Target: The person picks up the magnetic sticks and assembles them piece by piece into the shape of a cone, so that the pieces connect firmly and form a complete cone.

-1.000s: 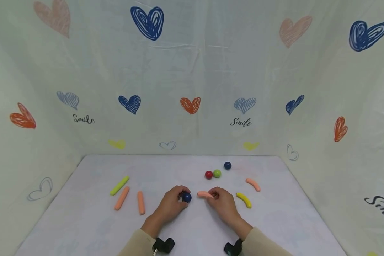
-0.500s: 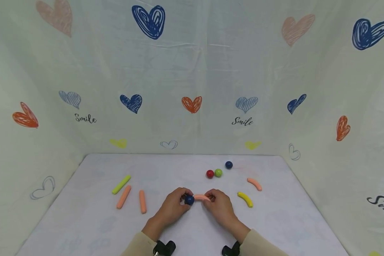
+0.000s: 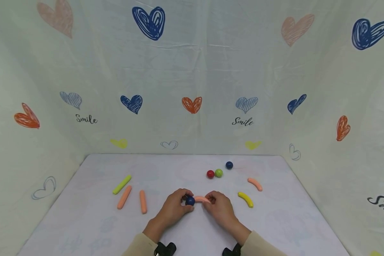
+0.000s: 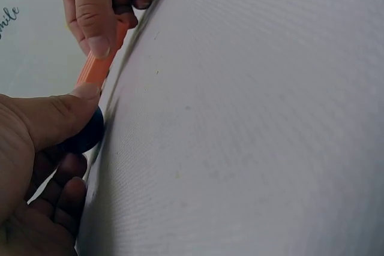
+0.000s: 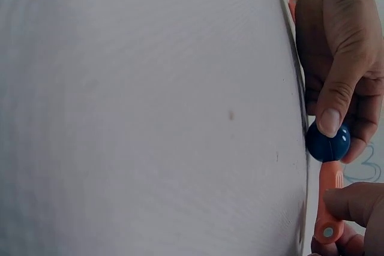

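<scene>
At the middle of the table, my left hand [image 3: 172, 208] holds a dark blue ball [image 3: 190, 201] between thumb and fingers. A curved orange building-toy rod [image 3: 200, 199] is pinched near its right end by my right hand [image 3: 220, 209]. The rod's other end meets the ball, which the right wrist view shows most plainly at the blue ball [image 5: 327, 146] and the rod [image 5: 330, 177]. That rod end carries a pale round dot. In the left wrist view my thumb partly covers the ball, and the ribbed rod [image 4: 96, 69] runs up to my right hand.
Left on the white table [image 3: 83, 227] lie a straight lime rod [image 3: 122, 184] and two straight orange rods [image 3: 124, 197]. Behind my right hand sit a red ball [image 3: 210, 174], a green ball [image 3: 219, 173] and another blue ball [image 3: 229, 165]. Further right are curved yellow [image 3: 245, 200] and orange rods [image 3: 254, 184].
A gap stood between the ball and the curved rod a second ago; the two have come together, end to ball. Both hands keep their hold, and little has moved in the last half second.
</scene>
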A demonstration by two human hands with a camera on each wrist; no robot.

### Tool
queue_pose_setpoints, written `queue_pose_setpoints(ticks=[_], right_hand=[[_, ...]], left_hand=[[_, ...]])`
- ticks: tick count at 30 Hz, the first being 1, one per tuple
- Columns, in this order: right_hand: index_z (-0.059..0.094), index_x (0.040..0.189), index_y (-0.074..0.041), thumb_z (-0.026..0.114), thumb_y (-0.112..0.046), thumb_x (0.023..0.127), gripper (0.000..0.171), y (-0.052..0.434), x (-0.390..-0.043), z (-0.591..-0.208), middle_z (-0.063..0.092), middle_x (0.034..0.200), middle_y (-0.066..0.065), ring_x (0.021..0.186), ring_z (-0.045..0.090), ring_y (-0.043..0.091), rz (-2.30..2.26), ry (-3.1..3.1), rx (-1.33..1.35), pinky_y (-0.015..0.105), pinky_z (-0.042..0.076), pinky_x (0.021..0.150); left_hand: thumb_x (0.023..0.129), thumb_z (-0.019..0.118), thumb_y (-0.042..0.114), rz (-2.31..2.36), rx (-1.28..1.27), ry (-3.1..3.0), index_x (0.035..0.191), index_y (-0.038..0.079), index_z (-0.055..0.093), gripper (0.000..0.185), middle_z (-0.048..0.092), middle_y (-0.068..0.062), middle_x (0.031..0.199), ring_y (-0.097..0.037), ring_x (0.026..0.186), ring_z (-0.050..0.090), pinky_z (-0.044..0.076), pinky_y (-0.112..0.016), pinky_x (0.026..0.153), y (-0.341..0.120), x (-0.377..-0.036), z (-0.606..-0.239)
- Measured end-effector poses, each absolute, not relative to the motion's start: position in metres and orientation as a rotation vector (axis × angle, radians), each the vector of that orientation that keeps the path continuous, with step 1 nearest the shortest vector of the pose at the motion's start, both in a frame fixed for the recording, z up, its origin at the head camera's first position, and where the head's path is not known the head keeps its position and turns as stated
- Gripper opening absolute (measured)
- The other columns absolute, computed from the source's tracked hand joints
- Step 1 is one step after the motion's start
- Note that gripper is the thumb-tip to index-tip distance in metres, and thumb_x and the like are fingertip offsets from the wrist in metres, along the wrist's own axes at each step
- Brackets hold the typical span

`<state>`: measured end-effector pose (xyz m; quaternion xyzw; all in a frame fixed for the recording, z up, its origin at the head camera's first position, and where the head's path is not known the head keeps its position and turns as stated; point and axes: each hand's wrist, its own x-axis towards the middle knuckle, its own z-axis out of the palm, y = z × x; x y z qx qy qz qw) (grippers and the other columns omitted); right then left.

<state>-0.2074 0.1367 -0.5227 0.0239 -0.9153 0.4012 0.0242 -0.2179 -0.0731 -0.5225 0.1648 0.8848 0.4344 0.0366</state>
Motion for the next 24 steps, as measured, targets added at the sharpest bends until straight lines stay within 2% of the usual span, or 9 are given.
queue_pose_setpoints(ticks=[10, 14, 19, 24], right_hand=[[0.074, 0.103, -0.009, 0.081, -0.023, 0.091, 0.02, 0.134, -0.199, -0.519, 0.066, 0.086, -0.003, 0.079, 0.056, 0.013, 1.266, -2.93, 0.071, 0.03, 0.048, 0.07], [0.074, 0.105, -0.009, 0.079, -0.025, 0.093, 0.021, 0.133, -0.194, -0.515, 0.067, 0.088, -0.003, 0.08, 0.057, 0.013, 1.285, -2.939, 0.083, 0.03, 0.049, 0.071], [0.074, 0.104, -0.007, 0.074, -0.025, 0.096, 0.021, 0.134, -0.187, -0.515, 0.068, 0.085, -0.004, 0.077, 0.058, 0.011, 1.326, -2.923, 0.15, 0.027, 0.049, 0.068], [0.074, 0.101, -0.009, 0.071, -0.025, 0.097, 0.018, 0.131, -0.181, -0.516, 0.068, 0.085, -0.005, 0.078, 0.058, 0.011, 1.366, -2.933, 0.16, 0.027, 0.047, 0.067]], left_hand=[[0.089, 0.084, 0.013, 1.345, 0.511, 2.733, 0.12, 0.015, 0.073, 0.033, 0.071, 0.001, 0.108, -0.016, 0.097, 0.059, 0.05, -0.038, 0.086, -0.073, -0.217, -0.522], [0.09, 0.083, 0.012, 1.347, 0.533, 2.743, 0.123, 0.014, 0.073, 0.035, 0.073, -0.001, 0.112, -0.017, 0.1, 0.062, 0.051, -0.037, 0.087, -0.073, -0.217, -0.522], [0.091, 0.082, 0.009, 1.368, 0.539, 2.737, 0.124, 0.012, 0.071, 0.035, 0.069, -0.003, 0.119, -0.017, 0.104, 0.063, 0.053, -0.035, 0.089, -0.073, -0.218, -0.523], [0.09, 0.082, 0.007, 1.345, 0.506, 2.757, 0.121, 0.013, 0.068, 0.034, 0.063, 0.0, 0.11, -0.014, 0.099, 0.06, 0.052, -0.034, 0.087, -0.073, -0.218, -0.522]])
